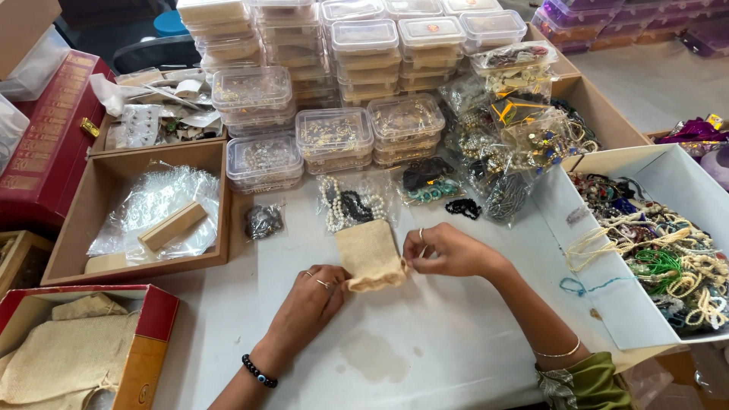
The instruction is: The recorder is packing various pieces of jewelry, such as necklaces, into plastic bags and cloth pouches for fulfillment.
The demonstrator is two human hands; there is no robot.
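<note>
1. Holding one small tan cloth pouch (370, 254) on the white table (425, 342): your left hand (307, 304) pinches its lower left corner, your right hand (444, 250) pinches its right edge, fingers closed.
2. Stacked clear lidded boxes (334, 133) behind; count unclear.
3. Three small clear bead bags (353, 203) just beyond pouch.
4. Red box (144, 334) bottom left holds more tan pouches (61, 357).
5. White bin (607, 288) right, tangled necklaces.

Jewellery packing workshop: stacked bead boxes (334, 135), necklace tray (607, 296).
</note>
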